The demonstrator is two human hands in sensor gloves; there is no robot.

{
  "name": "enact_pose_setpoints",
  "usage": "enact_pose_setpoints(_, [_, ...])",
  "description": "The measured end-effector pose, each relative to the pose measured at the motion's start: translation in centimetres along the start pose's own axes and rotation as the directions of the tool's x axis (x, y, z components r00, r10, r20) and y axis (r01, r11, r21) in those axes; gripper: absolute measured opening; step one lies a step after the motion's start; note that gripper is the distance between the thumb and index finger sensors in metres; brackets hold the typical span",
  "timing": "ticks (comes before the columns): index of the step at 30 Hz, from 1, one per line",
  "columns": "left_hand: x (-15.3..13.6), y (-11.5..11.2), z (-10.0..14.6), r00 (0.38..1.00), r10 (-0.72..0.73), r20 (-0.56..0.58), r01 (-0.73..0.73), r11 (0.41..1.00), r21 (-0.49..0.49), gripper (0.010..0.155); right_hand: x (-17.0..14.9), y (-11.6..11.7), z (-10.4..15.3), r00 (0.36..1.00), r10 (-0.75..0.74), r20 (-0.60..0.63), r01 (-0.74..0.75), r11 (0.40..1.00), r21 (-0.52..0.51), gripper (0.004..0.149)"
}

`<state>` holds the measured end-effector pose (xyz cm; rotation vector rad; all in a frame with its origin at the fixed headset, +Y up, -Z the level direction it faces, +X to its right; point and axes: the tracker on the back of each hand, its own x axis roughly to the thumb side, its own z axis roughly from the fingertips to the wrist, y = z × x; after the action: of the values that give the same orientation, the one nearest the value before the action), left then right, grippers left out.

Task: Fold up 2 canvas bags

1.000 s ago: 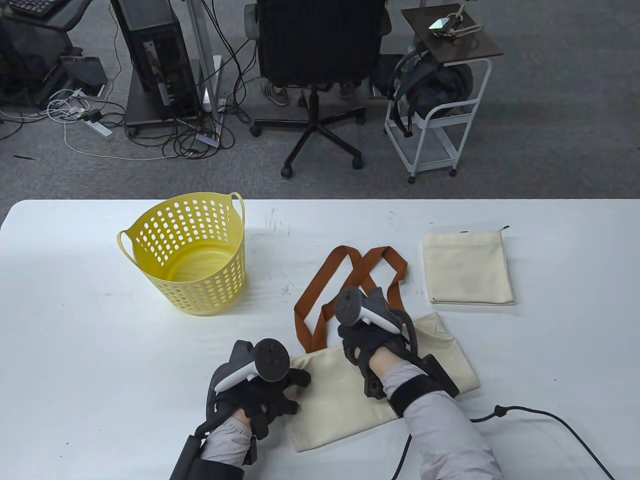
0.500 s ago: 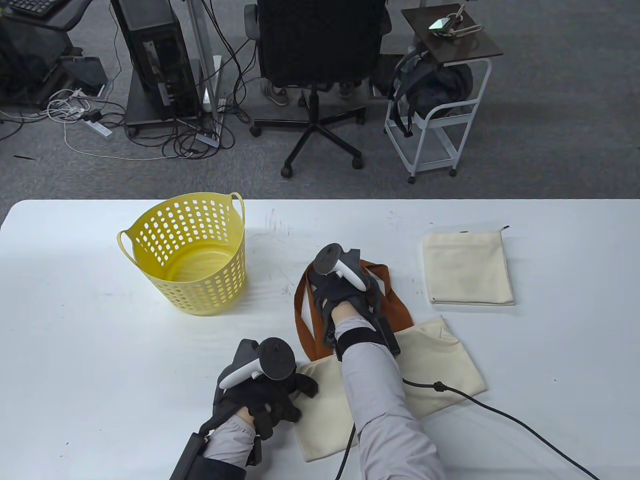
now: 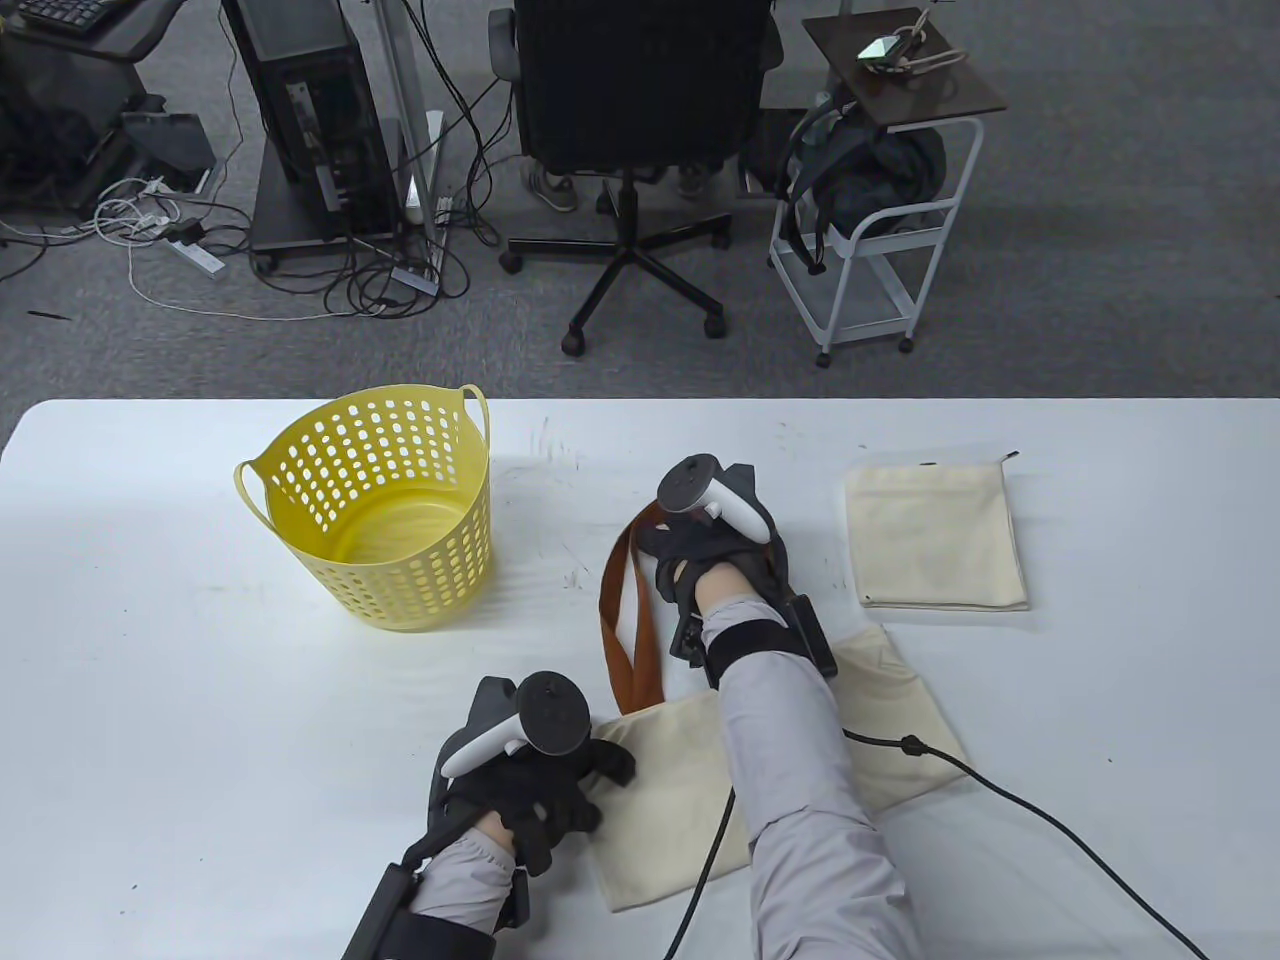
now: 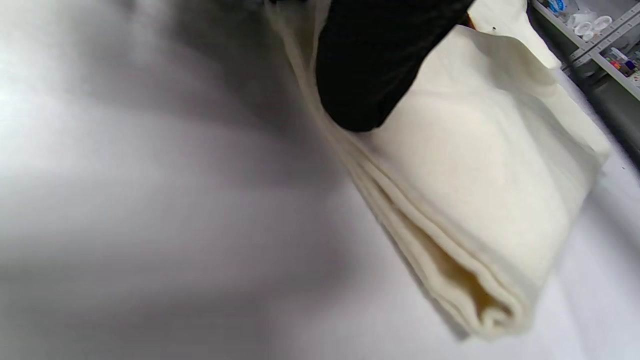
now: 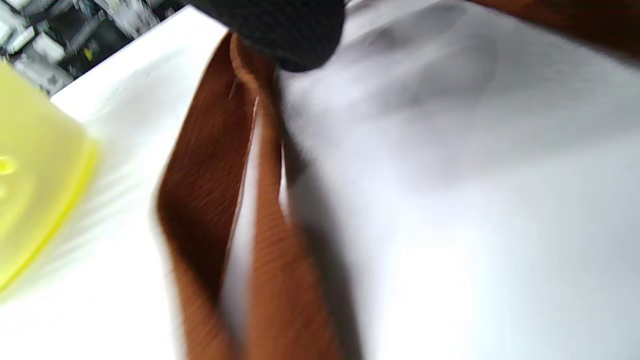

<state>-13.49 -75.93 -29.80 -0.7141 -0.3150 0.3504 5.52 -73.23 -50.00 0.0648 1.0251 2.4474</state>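
The right hand (image 3: 700,545) reaches out over the rust-brown webbing straps (image 3: 625,620) of the cream canvas tote bag (image 3: 670,790); whether its fingers have closed on them I cannot tell. The left hand (image 3: 540,790) lies flat, fingers straight, pinning the bag's near-left edge to the white counter (image 3: 200,700). Best gather both straps together and lay them back onto the cloth while the left hand pins it. The yellow perforated plastic basket (image 3: 385,510) stands to the left; a folded cream canvas bag (image 3: 935,535) lies to the right, neither in the way.
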Motion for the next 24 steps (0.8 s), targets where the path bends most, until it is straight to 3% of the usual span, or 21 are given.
enact_pose_setpoints(2, [-0.1, 0.2, 0.1, 1.0, -0.001, -0.027, 0.002, 1.0, 0.026, 0.065, -0.4, -1.6, 1.6, 0.988, -0.085, 0.125, 0.088, 0.996, -0.015, 0.055])
enact_pose_setpoints(4, [-0.2, 0.4, 0.2, 0.998, -0.018, -0.057, 0.021, 0.998, 0.054, 0.064, -1.4, -3.0, 3.1, 0.98, -0.142, 0.138, 0.166, 0.97, -0.18, 0.053])
enact_pose_setpoints(6, [-0.3, 0.6, 0.2, 0.996, -0.031, -0.082, 0.037, 0.996, 0.077, 0.064, -3.1, -3.8, 4.1, 0.977, -0.187, 0.103, 0.211, 0.91, -0.355, 0.058])
enact_pose_setpoints(8, [-0.4, 0.7, 0.3, 0.994, -0.036, -0.1, 0.046, 0.994, 0.095, 0.064, -5.2, -3.5, 4.3, 0.975, -0.216, -0.049, 0.179, 0.899, -0.4, 0.067])
enact_pose_setpoints(12, [-0.7, 0.7, 0.2, 0.996, -0.013, -0.091, 0.021, 0.996, 0.088, 0.064, -8.1, -0.8, 3.1, 0.95, -0.218, -0.224, 0.167, 0.96, -0.225, 0.089])
enact_pose_setpoints(14, [-0.7, 0.7, 0.2, 0.996, -0.011, -0.089, 0.019, 0.996, 0.087, 0.063, -8.4, 0.9, 2.5, 0.948, -0.235, -0.216, 0.179, 0.951, -0.251, 0.093])
enact_pose_setpoints(17, [-0.8, 0.8, 0.2, 0.997, 0.005, -0.082, 0.002, 0.996, 0.084, 0.063, -6.7, 2.5, 2.5, 0.977, -0.153, -0.151, 0.109, 0.957, -0.27, 0.097])
enact_pose_setpoints(24, [-1.1, 0.8, 0.2, 0.997, 0.025, -0.076, -0.019, 0.997, 0.081, 0.063, -2.4, 6.1, 2.9, 0.98, 0.118, -0.159, -0.132, 0.988, -0.077, 0.11])
